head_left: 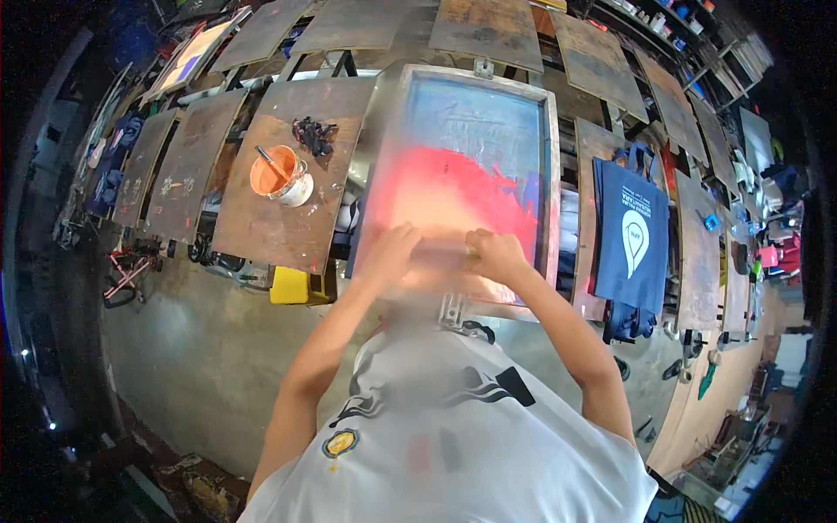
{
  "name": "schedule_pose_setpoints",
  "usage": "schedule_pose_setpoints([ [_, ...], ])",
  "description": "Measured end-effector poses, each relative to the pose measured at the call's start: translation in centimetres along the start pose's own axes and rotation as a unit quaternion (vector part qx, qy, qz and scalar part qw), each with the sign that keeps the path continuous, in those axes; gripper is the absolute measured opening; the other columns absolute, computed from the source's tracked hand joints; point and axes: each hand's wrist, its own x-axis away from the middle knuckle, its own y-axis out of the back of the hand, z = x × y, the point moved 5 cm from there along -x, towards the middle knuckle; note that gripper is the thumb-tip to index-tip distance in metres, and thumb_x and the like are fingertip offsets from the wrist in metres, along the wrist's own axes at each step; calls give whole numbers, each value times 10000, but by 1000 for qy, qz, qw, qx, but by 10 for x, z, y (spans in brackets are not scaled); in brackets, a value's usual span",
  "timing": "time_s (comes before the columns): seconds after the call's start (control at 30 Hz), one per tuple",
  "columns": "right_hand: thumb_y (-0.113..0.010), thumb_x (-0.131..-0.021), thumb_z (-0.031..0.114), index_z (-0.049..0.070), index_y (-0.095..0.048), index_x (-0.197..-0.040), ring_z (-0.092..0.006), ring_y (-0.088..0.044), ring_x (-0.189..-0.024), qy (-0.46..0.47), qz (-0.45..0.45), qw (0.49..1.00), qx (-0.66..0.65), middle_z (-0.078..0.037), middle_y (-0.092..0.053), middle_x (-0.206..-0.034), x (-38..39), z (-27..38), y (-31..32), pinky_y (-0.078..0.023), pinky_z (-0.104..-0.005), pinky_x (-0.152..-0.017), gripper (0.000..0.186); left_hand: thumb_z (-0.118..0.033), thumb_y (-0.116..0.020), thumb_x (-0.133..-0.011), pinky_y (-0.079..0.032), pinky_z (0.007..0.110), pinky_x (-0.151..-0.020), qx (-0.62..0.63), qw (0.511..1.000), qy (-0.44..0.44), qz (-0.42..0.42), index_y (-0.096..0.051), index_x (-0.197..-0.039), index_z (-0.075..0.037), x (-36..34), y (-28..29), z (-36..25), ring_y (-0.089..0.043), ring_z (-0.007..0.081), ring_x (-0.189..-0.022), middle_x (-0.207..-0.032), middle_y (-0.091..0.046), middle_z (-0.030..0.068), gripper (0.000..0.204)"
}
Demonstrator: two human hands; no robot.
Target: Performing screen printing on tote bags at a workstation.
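Observation:
A screen-printing frame [551, 174] lies in front of me, its mesh blue-grey at the far end and spread with red and pale orange ink [462, 179] in the nearer half. My left hand [394, 251] and my right hand [495, 255] are both closed near the frame's near end. Between them runs a blurred bar, a squeegee [442, 250] by its look, gripped at both ends. A smeared band down the middle of the view hides part of it and the frame's left side. A metal hinge clamp [451, 309] sits at the near edge.
On the board [253, 222] to the left stand a bucket of orange ink [295, 189] with a stick in it and a crumpled black rag [314, 135]. A navy tote bag [632, 231] with a white print lies on the right board. A yellow stool [296, 286] is below left.

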Motion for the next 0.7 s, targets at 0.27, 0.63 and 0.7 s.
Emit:
schedule_pose_setpoints([
  [0.27,-708,-720,186,128,-579,-1006,-320,-683,-798,-4,-21,999,-24,-78,-655,-942,37,6,-7,-550,-459,-660,319,-206,-807,-724,-470,456,-849,14,998,40,52,-573,-1065,-45,20,-20,-27,-578,350,-1020,-1039,-577,138,444],
  [0.63,-650,-827,176,126,-590,-959,-243,-719,-792,106,-91,989,56,-60,-672,-948,-43,27,-12,-563,-422,-653,154,-222,-755,-797,-467,461,-882,-124,986,96,-64,-570,-1140,-67,32,15,15,-566,348,-1043,-1094,-586,127,420],
  [0.7,-668,-819,208,111,-598,-957,-275,-720,-792,109,-77,991,25,-79,-681,-946,-35,21,-15,-568,-443,-665,182,-212,-764,-788,-466,464,-881,-123,987,95,-45,-564,-1144,-63,30,16,6,-565,355,-1043,-1100,-583,132,435],
])
